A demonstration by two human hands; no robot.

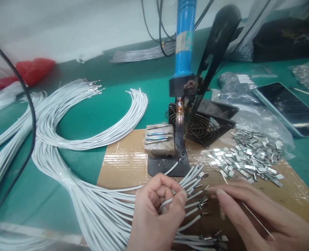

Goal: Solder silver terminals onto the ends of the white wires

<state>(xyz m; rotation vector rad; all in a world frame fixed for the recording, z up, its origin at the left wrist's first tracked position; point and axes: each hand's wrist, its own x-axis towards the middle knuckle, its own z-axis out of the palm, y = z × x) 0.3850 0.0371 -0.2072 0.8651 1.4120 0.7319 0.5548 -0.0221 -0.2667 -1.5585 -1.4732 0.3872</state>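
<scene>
My left hand (161, 209) is closed, pinching a white wire (166, 202) between thumb and index finger. Above its knuckles, the bare end of another white wire (172, 168) lies at the tip of an upright soldering iron (185, 42) with a blue handle. My right hand (251, 209) has thumb and index finger nearly together, with a thin strand of solder wire (259, 221) running through it. Its fingertips are close to wire ends fitted with small metal terminals (203, 202). Whether they touch a terminal I cannot tell.
Loose metal terminals (251, 153) lie in a pile on the cardboard (125, 157). A crusted block (159, 139) and a small black fan (206, 125) stand by the iron. Bundled white wires (104, 141) curve across the left. A phone (290, 108) lies at right.
</scene>
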